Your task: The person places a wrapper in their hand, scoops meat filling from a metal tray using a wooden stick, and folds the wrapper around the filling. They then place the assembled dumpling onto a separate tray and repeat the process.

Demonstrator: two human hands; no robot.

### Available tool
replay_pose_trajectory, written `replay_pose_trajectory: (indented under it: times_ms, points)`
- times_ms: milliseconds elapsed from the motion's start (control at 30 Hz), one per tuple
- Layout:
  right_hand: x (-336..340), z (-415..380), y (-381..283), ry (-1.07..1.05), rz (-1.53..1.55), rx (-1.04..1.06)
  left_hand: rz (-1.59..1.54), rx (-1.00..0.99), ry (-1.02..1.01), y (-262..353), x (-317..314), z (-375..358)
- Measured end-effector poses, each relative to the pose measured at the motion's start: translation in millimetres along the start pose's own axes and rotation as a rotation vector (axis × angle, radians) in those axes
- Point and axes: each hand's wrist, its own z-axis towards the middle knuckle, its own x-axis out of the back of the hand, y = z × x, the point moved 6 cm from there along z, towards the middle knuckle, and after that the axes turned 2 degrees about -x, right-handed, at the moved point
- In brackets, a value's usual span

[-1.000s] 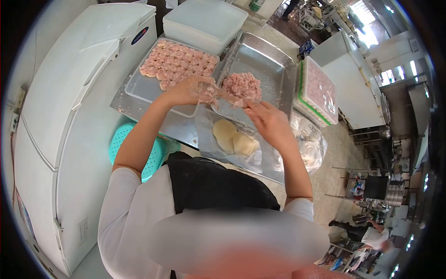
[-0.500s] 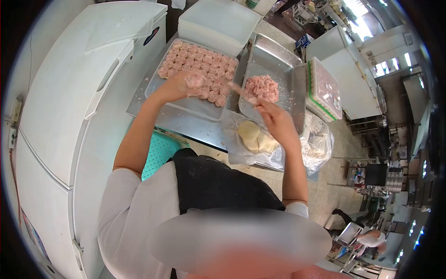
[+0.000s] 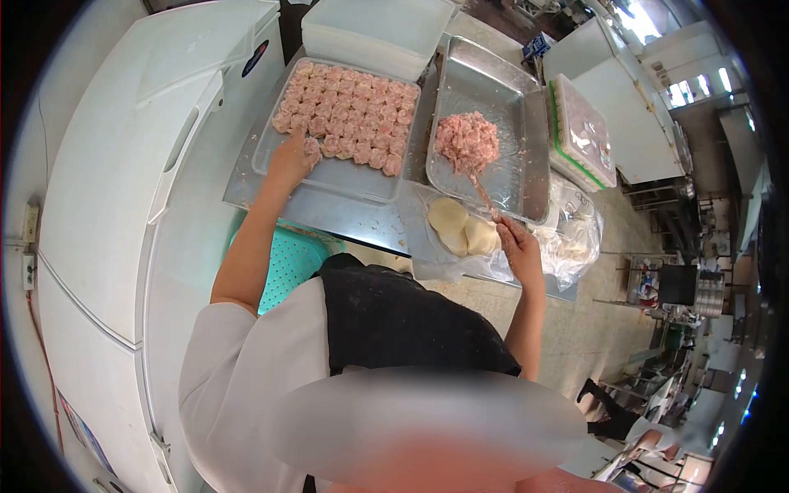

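Observation:
My left hand (image 3: 291, 158) is closed round a meat dumpling (image 3: 311, 151) at the lower left of a clear tray (image 3: 345, 187), beside the rows of dumplings (image 3: 348, 107). My right hand (image 3: 519, 246) grips a thin, meat-smeared spatula (image 3: 482, 195), whose far end touches the pink minced meat (image 3: 467, 141) in a deep metal tray (image 3: 503, 95). Round pale wrappers (image 3: 449, 219) lie on plastic just left of my right hand.
Stacked translucent containers (image 3: 374, 33) stand behind the dumpling tray. A green-edged container (image 3: 582, 131) and a plastic bag (image 3: 579, 238) are at the right. A turquoise basket (image 3: 289, 261) sits below the table edge, a white freezer (image 3: 107, 181) at the left. Another person (image 3: 637, 429) is at the lower right.
My left hand has moved down and left, from over the dumplings to the tray's lower left. My right hand has moved down and right, and the spatula's end now meets the minced meat.

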Motion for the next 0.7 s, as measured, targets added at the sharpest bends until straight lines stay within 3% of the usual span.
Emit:
replay_pose_trajectory:
  times_ms: [233,267,300,400,467,533,600,700]
  points:
    - [31.9,44.4,-11.9,0.007,-0.26,0.11,0.019,-0.161,0.104,-16.0,-17.6,24.4]
    - [41.2,56.6,-11.8,-0.016,-0.491,0.209,-0.011,-0.188,0.104,-11.4,-19.7,24.6]
    - [49.1,66.4,-11.6,-0.044,-0.723,0.308,-0.005,-0.206,0.089,7.3,-13.2,18.3]
    - [75.2,90.0,-24.5,-0.102,-0.928,0.334,0.144,-0.197,0.022,60.0,8.2,-8.0]
    - [75.0,114.3,-24.7,-0.116,-0.926,0.388,0.161,-0.254,0.177,82.8,4.3,-18.4]
    - [64.0,138.1,-13.5,-0.137,-0.924,0.451,-0.303,-0.045,-0.05,157.1,-10.0,-37.3]
    - [39.7,160.8,23.9,-0.009,-0.861,0.536,-0.311,-0.275,-0.179,208.0,-42.7,-56.0]
    - [11.5,171.8,67.1,-0.155,-0.787,0.495,-0.4,-0.259,-0.331,235.8,-108.2,-69.7]
